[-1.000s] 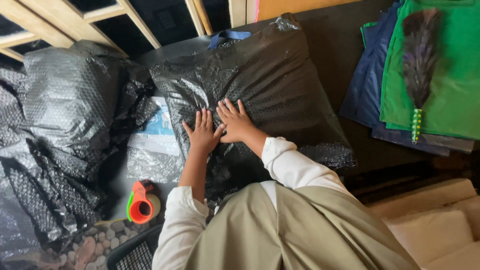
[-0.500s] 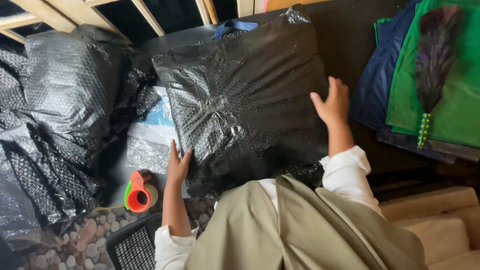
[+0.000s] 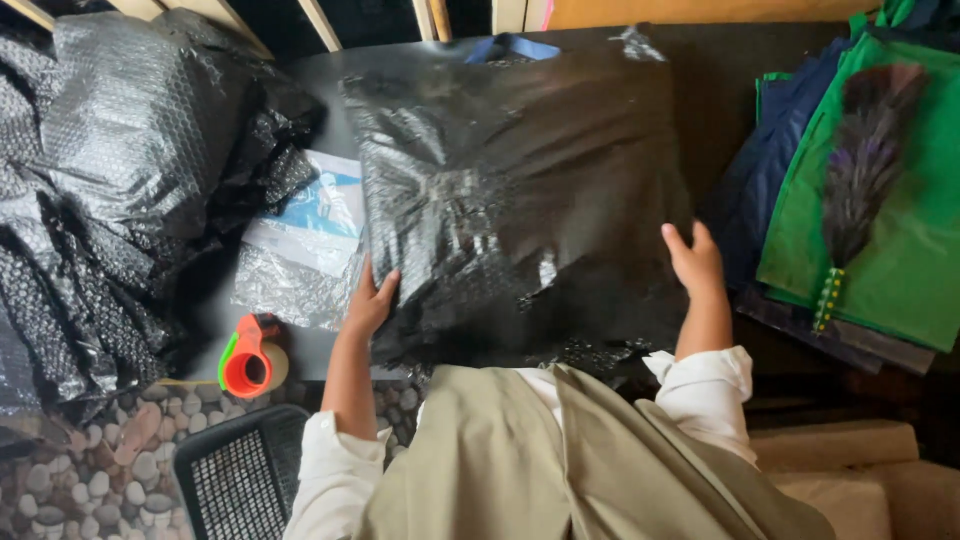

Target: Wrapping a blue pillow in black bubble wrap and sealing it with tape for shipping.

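A large flat parcel wrapped in black bubble wrap [image 3: 515, 200] lies on the dark table [image 3: 720, 90] in front of me. My left hand [image 3: 370, 300] grips its lower left edge, fingers curled around the side. My right hand [image 3: 692, 262] holds its lower right edge. Both white sleeves reach up from my olive apron.
A heap of black bubble wrap [image 3: 110, 180] fills the left side. A clear bag with a blue-and-white item [image 3: 305, 240] and a red-and-green tape dispenser [image 3: 250, 358] lie left of the parcel. Green and navy cloth bags [image 3: 900, 250] with a dark feather [image 3: 865, 170] sit right. A black mesh basket [image 3: 235, 480] stands on the pebble floor.
My hands went from resting flat together on top of the parcel to spreading apart; now each grips one lower side edge of it.
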